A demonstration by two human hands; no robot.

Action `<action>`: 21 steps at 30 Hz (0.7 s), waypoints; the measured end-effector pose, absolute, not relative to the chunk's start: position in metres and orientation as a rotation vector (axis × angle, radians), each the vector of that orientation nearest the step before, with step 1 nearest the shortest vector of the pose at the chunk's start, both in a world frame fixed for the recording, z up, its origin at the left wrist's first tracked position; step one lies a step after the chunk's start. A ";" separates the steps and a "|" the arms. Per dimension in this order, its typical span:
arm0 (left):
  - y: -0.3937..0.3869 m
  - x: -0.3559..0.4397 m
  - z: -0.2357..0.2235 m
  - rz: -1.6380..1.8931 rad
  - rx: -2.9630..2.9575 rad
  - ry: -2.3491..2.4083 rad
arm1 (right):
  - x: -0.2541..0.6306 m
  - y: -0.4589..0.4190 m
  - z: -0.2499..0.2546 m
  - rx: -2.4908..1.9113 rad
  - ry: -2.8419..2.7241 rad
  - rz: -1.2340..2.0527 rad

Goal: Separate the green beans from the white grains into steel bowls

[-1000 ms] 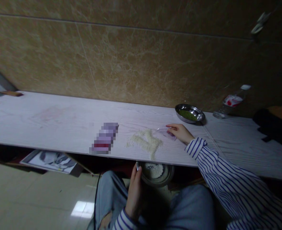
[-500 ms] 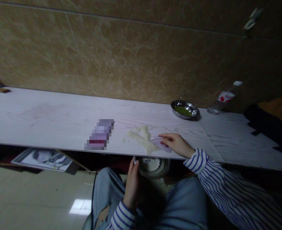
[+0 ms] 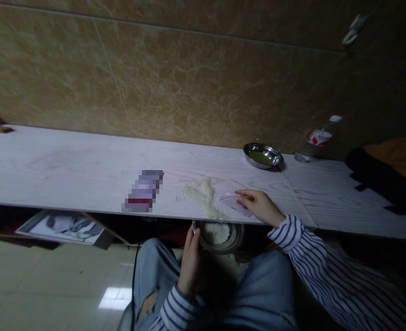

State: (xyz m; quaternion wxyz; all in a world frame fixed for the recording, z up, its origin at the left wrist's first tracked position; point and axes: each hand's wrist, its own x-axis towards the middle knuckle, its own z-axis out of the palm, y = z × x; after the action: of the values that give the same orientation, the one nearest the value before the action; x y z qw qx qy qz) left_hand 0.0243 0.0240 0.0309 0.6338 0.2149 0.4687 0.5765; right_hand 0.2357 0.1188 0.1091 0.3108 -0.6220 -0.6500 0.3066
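Observation:
White rice grains [image 3: 207,195] lie in a loose, branching heap on the pale wooden counter [image 3: 86,170], with some at its front edge. My right hand [image 3: 262,208] rests low over the counter, fingers closed on a clear, purplish thin plastic piece [image 3: 231,201] just right of the rice. Below the counter edge, my left hand [image 3: 191,259] grips the left rim of a metal bowl [image 3: 238,239]. More rice [image 3: 217,233] lies inside that bowl, whose far part is hidden under the edge.
A steel bowl [image 3: 278,162] with small green grains stands near the wall, and a clear bottle [image 3: 318,138] stands to its right. Dark and orange cloth [image 3: 389,170] lies far right. A pixelated purple flat item [image 3: 144,191] lies left of the rice. A shelf tray [image 3: 68,227] sits below.
My right hand and the plastic piece have shifted slightly right, away from the heap. A dark speckled patch in the bowl now looks covered with rice. My left hand stays at the rim.

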 end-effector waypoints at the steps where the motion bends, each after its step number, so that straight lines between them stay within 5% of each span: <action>1: 0.024 0.024 0.031 1.317 0.486 1.055 | 0.234 0.117 0.107 -1.641 -1.717 0.814; 21: 0.020 0.021 0.033 1.296 0.419 1.001 | 0.228 0.092 0.113 -1.539 -1.723 0.971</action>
State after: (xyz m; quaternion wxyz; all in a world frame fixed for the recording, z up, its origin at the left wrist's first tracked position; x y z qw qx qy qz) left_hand 0.0207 0.0195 0.0331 0.6635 0.1856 0.4429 0.5737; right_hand 0.2276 0.0920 0.1125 0.3126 -0.5834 -0.6530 0.3682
